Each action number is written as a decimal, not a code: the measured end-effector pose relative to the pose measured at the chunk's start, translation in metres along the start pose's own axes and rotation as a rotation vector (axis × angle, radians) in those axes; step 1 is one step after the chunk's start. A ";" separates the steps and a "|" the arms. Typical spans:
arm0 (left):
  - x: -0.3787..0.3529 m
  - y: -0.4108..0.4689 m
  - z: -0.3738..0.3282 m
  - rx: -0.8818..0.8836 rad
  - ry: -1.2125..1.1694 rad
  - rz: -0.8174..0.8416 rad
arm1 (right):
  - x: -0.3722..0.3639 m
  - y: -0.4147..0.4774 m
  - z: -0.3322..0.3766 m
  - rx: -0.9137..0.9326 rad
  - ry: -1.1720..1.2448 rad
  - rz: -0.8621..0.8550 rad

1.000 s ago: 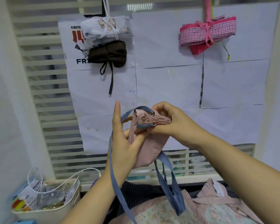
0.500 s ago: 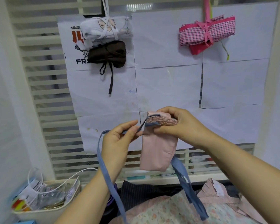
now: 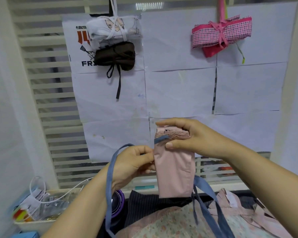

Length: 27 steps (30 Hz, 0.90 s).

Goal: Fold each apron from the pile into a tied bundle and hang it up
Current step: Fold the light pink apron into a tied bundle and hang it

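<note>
A folded pink apron (image 3: 175,170) hangs upright in front of me. My right hand (image 3: 186,137) pinches its top edge, thumb in front and fingers over the folds. My left hand (image 3: 136,160) grips a blue strap (image 3: 110,182) beside the apron's left edge; the strap loops over that hand and trails down past my forearm. Another blue strap (image 3: 206,196) hangs from the apron's right side. On the wall hang three tied bundles: a white one (image 3: 113,30), a brown one (image 3: 115,55) below it, and a pink checked one (image 3: 222,33). The apron pile (image 3: 179,220) lies below.
White paper sheets (image 3: 179,90) cover a slatted wall (image 3: 46,100). A white tray (image 3: 41,210) of packets and a cable sits at the lower left. A purple-rimmed round object (image 3: 118,201) lies beside my left forearm.
The apron now hangs straight, held by its top in my right hand. My left hand has closed on the blue strap and drawn in against the apron's left edge.
</note>
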State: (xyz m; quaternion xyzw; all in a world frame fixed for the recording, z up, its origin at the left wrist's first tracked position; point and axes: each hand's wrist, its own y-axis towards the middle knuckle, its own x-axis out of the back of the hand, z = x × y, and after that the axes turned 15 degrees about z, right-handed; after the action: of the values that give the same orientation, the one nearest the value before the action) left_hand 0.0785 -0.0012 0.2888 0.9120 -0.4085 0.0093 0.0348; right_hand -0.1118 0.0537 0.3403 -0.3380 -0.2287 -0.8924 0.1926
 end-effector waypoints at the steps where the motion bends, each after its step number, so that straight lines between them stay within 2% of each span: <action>1: 0.002 0.000 0.003 0.030 -0.026 0.032 | -0.001 0.000 0.000 0.004 0.014 0.007; 6: 0.008 -0.007 0.034 0.179 -0.312 0.165 | 0.007 -0.001 -0.002 0.009 0.096 -0.054; 10: 0.025 -0.019 0.060 0.335 -0.406 0.084 | 0.017 -0.004 -0.007 -0.014 0.109 -0.088; 15: 0.052 -0.023 0.071 0.391 -0.560 -0.127 | 0.017 -0.006 -0.019 -0.072 0.214 -0.056; 18: 0.063 -0.021 0.074 0.480 -0.412 -0.181 | 0.013 -0.006 -0.025 -0.086 0.302 -0.053; 22: 0.065 -0.022 0.070 0.630 0.054 -0.054 | 0.011 -0.003 -0.029 -0.107 0.363 -0.029; 24: 0.058 -0.016 0.063 0.505 0.129 -0.058 | 0.009 -0.002 -0.029 -0.118 0.358 -0.006; 27: 0.035 0.001 0.043 0.104 0.180 -0.082 | 0.004 0.003 -0.031 -0.109 0.365 0.019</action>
State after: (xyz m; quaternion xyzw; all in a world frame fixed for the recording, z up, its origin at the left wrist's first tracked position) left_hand 0.1001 -0.0310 0.2478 0.9241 -0.3650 0.1109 0.0245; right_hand -0.1288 0.0335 0.3231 -0.1825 -0.1381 -0.9481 0.2206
